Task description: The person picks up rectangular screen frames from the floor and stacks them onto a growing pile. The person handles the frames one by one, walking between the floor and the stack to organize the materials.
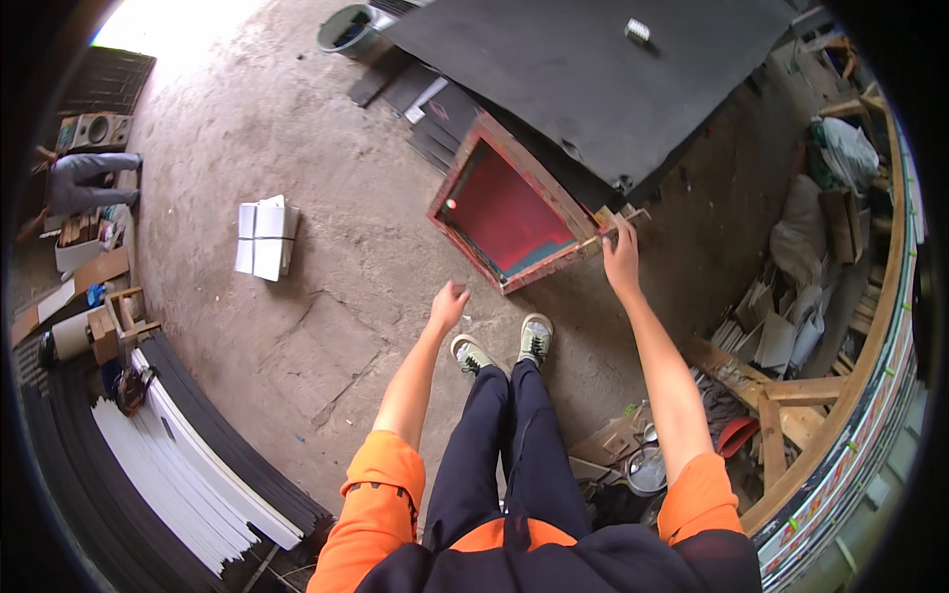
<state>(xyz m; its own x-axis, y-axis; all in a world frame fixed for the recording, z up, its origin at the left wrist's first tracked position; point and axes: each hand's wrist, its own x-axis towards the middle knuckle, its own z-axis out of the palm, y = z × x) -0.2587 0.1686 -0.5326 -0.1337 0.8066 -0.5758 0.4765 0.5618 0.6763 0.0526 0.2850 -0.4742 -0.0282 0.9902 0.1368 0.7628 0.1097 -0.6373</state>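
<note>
A wooden screen-printing frame (pixel 473 265) with dark red mesh stands tilted in front of me, beside a large black sheet (pixel 593 74). My right hand (pixel 621 259) has its fingers bent round the frame's right corner, where small wooden bits stick out. Part of that grip is hidden by the hand itself. Lower and to the left, my left hand (pixel 449 304) hangs over the floor near the frame's bottom corner, apart from it. Its fingers are curled in, and nothing shows in them.
A tied stack of white sheets (pixel 265 237) lies on the concrete floor at the left. A grey bucket (pixel 350 32) stands at the back. Long black and white strips (pixel 188 465) fill the lower left. At right are sacks (pixel 799 232) and timber (pixel 806 390). Another person (pixel 89 183) is far left.
</note>
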